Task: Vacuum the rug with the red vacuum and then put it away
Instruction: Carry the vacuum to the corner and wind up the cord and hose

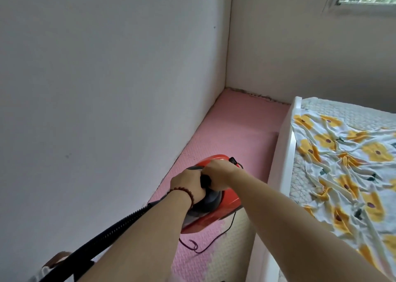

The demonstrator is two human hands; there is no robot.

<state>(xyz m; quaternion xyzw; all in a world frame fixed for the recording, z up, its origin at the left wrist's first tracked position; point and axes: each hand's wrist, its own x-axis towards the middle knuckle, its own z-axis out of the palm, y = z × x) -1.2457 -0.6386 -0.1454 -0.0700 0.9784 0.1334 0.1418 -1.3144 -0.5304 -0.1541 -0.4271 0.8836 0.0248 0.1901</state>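
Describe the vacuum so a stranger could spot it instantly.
Between the white bed frame and the wall runs a pink mat. Over it, the left hand and right hand hold the vacuum: the only glossy red thing, with a black ribbed hose.

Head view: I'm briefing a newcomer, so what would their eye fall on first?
The red vacuum at centre, gripped by the left hand and right hand over the pink rug along the wall. At right, a sheet with yellow flowers lies on the bed; a black hose trails lower left.
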